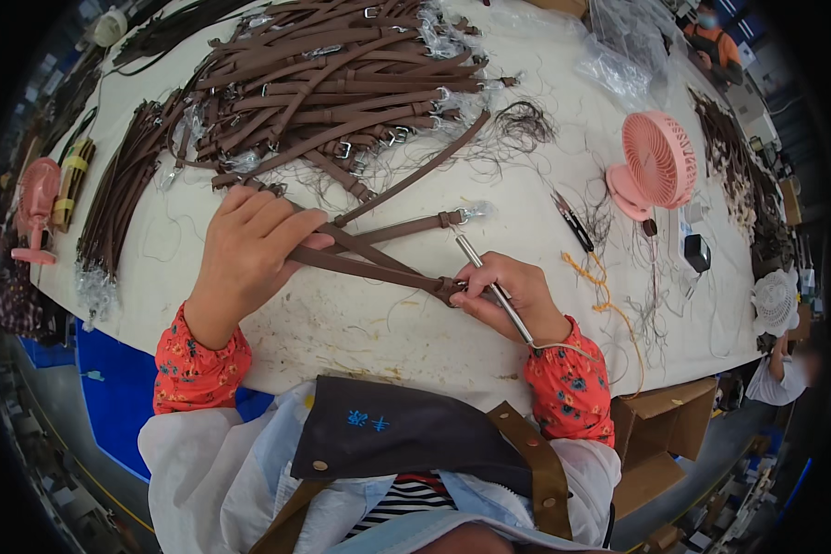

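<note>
Now your left hand (pixel 249 254) grips brown leather straps (pixel 369 268); at three o'clock, your right hand's (pixel 512 295) fingers pinch a metal rod tool (pixel 494 288).

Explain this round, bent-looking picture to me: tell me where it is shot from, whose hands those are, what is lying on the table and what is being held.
There is one picture, taken by a wide-angle camera worn on a person's head and looking down, which is why straight edges curve near the rim. The two forearms in red flowered sleeves belong to that person.

The left hand grips a few brown straps near one end. The right hand pinches the far end of a strap and holds a thin metal rod-like tool, with a cord trailing from its back end.

On the pale worktable lie a big pile of similar brown straps with buckles, a bundle of thin dark strips, small snips, loose threads, and a pink desk fan. Another person sits at the far right corner.
</note>
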Demonstrator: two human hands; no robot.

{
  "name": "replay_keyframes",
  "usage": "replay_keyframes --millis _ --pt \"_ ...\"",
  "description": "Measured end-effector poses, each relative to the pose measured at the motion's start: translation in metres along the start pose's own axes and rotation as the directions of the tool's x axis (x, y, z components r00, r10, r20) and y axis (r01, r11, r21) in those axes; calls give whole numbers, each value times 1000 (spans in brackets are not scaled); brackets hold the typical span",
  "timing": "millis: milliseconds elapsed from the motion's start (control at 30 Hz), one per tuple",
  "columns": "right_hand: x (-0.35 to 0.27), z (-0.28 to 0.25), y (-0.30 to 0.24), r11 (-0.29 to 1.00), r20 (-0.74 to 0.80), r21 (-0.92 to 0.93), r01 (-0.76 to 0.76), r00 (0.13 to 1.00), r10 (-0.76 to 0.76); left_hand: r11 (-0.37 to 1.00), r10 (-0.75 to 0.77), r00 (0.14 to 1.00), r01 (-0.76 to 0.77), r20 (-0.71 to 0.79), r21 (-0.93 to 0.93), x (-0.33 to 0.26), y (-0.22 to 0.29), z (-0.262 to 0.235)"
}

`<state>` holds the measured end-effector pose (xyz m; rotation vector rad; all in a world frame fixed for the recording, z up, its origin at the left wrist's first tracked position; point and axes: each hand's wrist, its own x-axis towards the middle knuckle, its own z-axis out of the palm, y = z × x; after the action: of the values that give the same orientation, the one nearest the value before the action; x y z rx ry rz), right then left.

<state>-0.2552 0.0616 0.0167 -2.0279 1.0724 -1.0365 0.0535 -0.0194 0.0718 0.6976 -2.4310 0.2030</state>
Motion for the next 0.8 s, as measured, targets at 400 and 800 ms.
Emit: replay_keyframes --millis 400,800 --pt "6 4 3 989 154 -105 107 984 -90 976 -126 910 184 395 -113 -27 9 6" --pt "19 3 42 767 -21 -640 50 996 -83 960 109 933 -9 344 -280 -34 43 58"
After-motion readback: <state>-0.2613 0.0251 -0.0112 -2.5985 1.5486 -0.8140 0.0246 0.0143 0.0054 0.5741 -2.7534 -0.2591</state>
